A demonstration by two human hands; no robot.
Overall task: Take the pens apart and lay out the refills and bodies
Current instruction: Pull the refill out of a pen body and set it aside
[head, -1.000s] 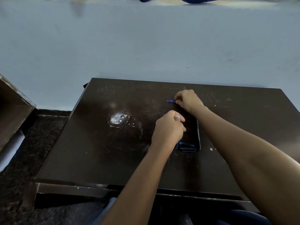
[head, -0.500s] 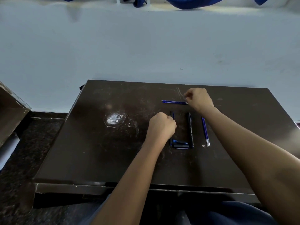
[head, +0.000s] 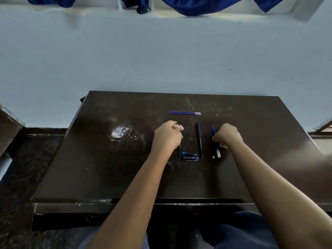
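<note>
On the dark table [head: 107, 168], two thin blue refills [head: 185, 113] lie side by side crosswise near the far middle. My left hand [head: 168, 136] is curled around a black pen body [head: 180, 150] that lies lengthwise and sticks out both ends of the fist. A second black pen body [head: 199, 141] lies parallel to its right. Between their near ends rest small black and blue caps [head: 190, 156]. My right hand [head: 227, 135] is closed on a blue pen [head: 216, 151] with a clear end, lying on the table.
A white scuffed patch [head: 119, 133] marks the table left of my hands. A pale wall [head: 161, 60] rises just behind the table's far edge. Wooden furniture [head: 9, 126] stands at the left, above a dark speckled floor [head: 16, 177]. Blue cloth [head: 197, 6] hangs at the top.
My right hand let go of the blue refills at the far middle and came back toward me onto the blue pen at the right. My left hand stayed on the left pen body.
</note>
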